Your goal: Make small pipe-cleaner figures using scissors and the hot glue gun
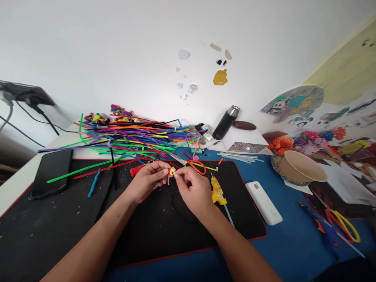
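Note:
Near the middle of the head view, a small yellow and red fuzzy piece (172, 171) is pinched between both hands. My left hand (151, 178) grips it from the left with thumb and fingers. From the right, the fingertips of my right hand (192, 186) press together at its edge. A red coiled fuzzy piece (136, 170) lies just beyond my left hand. Orange-handled scissors (197, 166) rest behind my right hand, and a yellow glue gun (217, 190) lies to its right on the black mat (152, 243).
A heap of coloured pipe cleaners (132, 137) lies at the back, with a phone (51, 172) at the left. A black flask (226, 122), a white box (246, 139), a white power bank (263, 203), a bowl (305, 166) and yellow-red scissors (343, 225) stand or lie rightward.

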The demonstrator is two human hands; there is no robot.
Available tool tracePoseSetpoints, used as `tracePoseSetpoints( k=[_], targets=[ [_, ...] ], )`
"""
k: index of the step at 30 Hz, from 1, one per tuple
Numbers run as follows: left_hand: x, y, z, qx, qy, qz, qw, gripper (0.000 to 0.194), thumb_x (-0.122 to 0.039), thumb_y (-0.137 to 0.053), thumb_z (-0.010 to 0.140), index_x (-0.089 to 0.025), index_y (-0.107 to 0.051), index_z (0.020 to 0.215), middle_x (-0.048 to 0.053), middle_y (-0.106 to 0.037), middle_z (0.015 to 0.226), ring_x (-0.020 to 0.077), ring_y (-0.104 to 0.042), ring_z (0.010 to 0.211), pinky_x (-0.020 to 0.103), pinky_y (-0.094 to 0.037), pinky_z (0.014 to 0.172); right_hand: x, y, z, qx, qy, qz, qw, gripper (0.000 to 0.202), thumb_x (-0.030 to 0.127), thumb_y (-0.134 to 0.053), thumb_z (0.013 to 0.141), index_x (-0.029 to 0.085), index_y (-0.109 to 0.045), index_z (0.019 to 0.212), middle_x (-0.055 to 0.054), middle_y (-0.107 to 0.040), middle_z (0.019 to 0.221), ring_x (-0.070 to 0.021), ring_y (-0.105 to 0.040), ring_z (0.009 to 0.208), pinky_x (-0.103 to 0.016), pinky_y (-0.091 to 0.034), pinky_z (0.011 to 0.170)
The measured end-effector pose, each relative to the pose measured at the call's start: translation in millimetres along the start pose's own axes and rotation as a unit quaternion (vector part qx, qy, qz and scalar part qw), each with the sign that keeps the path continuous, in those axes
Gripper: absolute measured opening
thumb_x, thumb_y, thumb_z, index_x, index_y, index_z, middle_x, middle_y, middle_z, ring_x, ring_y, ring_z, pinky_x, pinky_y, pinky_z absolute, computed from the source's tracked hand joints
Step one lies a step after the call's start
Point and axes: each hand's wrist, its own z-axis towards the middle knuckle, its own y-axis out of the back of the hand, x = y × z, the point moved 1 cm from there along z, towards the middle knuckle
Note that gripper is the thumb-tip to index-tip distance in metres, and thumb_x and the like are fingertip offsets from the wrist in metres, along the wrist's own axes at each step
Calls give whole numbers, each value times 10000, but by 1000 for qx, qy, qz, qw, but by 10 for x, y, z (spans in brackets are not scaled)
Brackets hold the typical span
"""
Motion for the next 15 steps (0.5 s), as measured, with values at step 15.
tracePoseSetpoints(
  k=[15],
  targets=[
    [8, 7, -13, 6, 3, 11, 1000, 345, -415, -957, 716, -175, -792, 902, 4, -663, 674, 101, -569, 590, 192, -438, 557, -24, -8, -26, 9, 1, -11, 1000, 170, 298, -630, 979, 204, -762, 927, 61, -543, 554, -93, -469, 466, -220, -355, 530]
  ],
)
